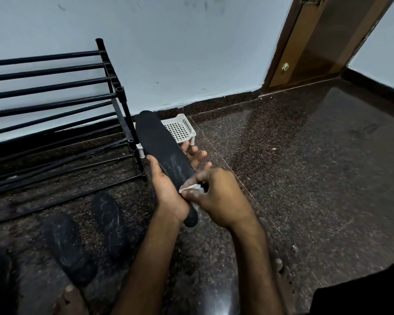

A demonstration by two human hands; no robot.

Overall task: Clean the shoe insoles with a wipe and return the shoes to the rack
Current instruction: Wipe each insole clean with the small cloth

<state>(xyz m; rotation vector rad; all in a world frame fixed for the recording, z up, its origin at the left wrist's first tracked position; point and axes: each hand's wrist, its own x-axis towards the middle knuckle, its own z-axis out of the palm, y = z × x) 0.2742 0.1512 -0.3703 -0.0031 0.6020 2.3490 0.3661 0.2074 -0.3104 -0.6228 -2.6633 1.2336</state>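
wiping an insole [159, 142]
my left hand [168, 194] grips it, right hand [221, 201] pinches the wipe [191, 188] on it; next i'd rub toward the far tip.

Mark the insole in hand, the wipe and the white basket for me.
insole [162, 144], head view, on its dark upper face, far half.
wipe [191, 188], head view, on the white fold lying against the insole.
white basket [179, 131], head view, on its bare mesh floor.
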